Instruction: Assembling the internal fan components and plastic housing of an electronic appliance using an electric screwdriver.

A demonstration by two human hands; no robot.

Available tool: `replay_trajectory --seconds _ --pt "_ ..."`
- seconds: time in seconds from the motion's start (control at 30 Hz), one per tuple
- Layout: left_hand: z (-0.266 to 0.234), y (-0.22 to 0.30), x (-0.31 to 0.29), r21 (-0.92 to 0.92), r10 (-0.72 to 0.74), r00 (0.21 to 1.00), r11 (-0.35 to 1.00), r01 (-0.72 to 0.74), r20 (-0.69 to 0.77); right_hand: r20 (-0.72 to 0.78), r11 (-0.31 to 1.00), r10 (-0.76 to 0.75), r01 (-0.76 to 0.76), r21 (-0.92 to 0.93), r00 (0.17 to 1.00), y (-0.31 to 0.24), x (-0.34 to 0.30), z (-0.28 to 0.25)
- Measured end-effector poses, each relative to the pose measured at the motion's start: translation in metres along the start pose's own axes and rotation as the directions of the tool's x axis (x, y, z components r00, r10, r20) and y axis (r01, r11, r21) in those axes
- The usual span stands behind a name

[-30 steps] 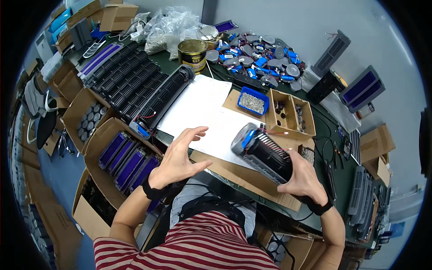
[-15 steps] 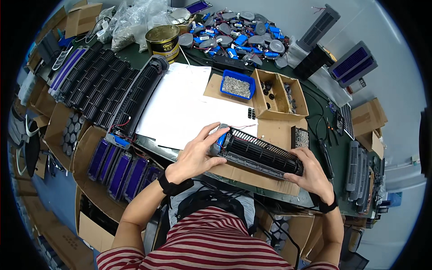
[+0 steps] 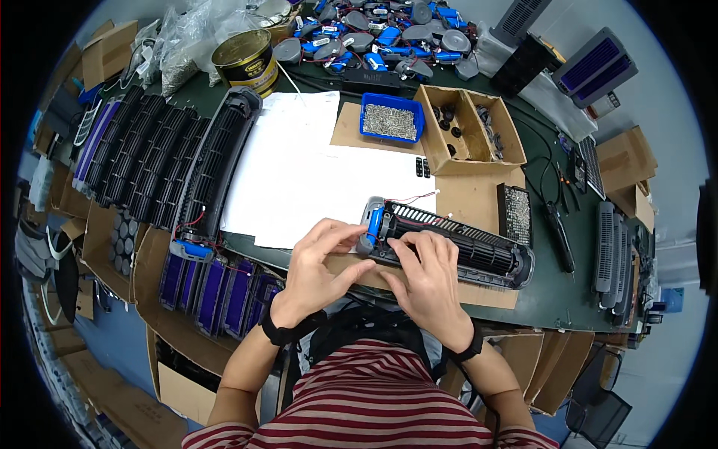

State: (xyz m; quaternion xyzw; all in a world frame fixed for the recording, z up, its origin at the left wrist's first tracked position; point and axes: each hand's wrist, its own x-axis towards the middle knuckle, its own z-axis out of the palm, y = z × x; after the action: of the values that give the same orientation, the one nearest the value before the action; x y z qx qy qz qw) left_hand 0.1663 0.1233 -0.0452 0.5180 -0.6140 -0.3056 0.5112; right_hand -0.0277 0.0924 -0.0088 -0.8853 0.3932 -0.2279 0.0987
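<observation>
A long black fan housing [image 3: 464,243] with a slatted roller inside lies on the cardboard in front of me. At its left end sits a blue cylindrical part [image 3: 374,226] with thin red wires and a small white connector. My left hand [image 3: 318,262] is at that end, fingers and thumb apart, its fingertips beside the blue part. Bent over the near edge of the housing, my right hand [image 3: 430,280] has its fingertips drawn together just right of the blue part. Anything between those fingertips is hidden.
Behind the housing stand a blue tray [image 3: 363,127] of small metal screws and a divided cardboard box [image 3: 467,153]. A black box of small parts [image 3: 514,217] and a power screwdriver [image 3: 559,238] lie at right. Similar housings [image 3: 153,150] line the left, by white paper [image 3: 288,172].
The fan housing has been set down on the cardboard. My right hand has let go of its right end and moved left to the blue part's end; my left hand has loosened its hold.
</observation>
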Motion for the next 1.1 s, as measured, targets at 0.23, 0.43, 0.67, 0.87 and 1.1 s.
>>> replay_trajectory --seconds 0.23,0.43,0.67,0.87,1.1 --pt "-0.015 0.021 0.003 0.047 0.046 0.959 0.997 -0.062 0.281 -0.093 0.999 0.030 -0.026 0.042 0.995 0.009 -0.003 0.024" --pt "-0.015 0.008 0.025 0.172 -0.214 0.977 0.963 0.207 0.021 -0.071 0.998 0.054 -0.051 0.047 0.996 0.006 0.001 0.022" --pt "-0.002 0.013 0.031 0.063 -0.359 0.924 0.933 0.354 0.134 -0.021 0.997 0.054 -0.053 0.053 0.998 0.005 0.005 0.023" --pt "0.003 0.013 0.028 0.079 -0.285 0.953 0.957 0.278 0.099 -0.011 0.997 0.062 -0.061 0.050 0.998 0.003 0.009 0.022" --pt "0.003 0.013 0.027 0.078 -0.289 0.953 0.956 0.282 0.090 -0.040 0.975 0.131 -0.121 0.185 0.991 0.005 0.008 0.020"
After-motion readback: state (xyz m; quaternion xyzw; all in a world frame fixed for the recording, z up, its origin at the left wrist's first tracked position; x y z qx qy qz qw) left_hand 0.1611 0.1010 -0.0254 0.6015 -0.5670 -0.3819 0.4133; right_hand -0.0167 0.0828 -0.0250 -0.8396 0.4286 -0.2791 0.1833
